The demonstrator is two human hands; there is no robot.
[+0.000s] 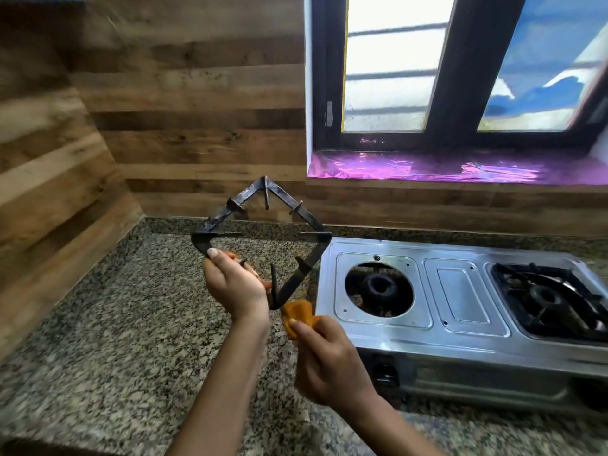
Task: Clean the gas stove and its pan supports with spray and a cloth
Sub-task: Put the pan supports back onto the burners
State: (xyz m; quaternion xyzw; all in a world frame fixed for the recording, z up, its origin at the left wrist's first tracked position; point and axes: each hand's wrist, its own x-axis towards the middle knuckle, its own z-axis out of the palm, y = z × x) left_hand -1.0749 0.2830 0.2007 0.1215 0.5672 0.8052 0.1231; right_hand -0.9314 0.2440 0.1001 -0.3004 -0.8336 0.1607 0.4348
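Left hand (235, 284) is seen curled round the lower-left bar of a black square cast-metal pan support (314, 223), which is held up on one corner in the air, left of the stove.

A speckled granite counter (115, 324) is spread beneath and to the left of the stainless-steel two-burner gas stove (464, 291). A second black pan support (552, 291) is seated over the stove's right burner, while its round left burner (378, 286) is laid bare. A crumpled orange cloth (297, 312) is gripped in the right hand (329, 357), just off the stove's front-left corner, at the lifted support's lowest corner. Whether the two are touching cannot be told.

The lifted support is judged rigid and fairly heavy, with inward prongs that could catch fingers, and it may turn slippery once wetted or if greasy. It is best held by a plain stretch of outer bar between prongs, as is done now. The cloth is judged soft and light, and is best kept bunched so that a fold can be worked round each prong. No spray bottle is in view.
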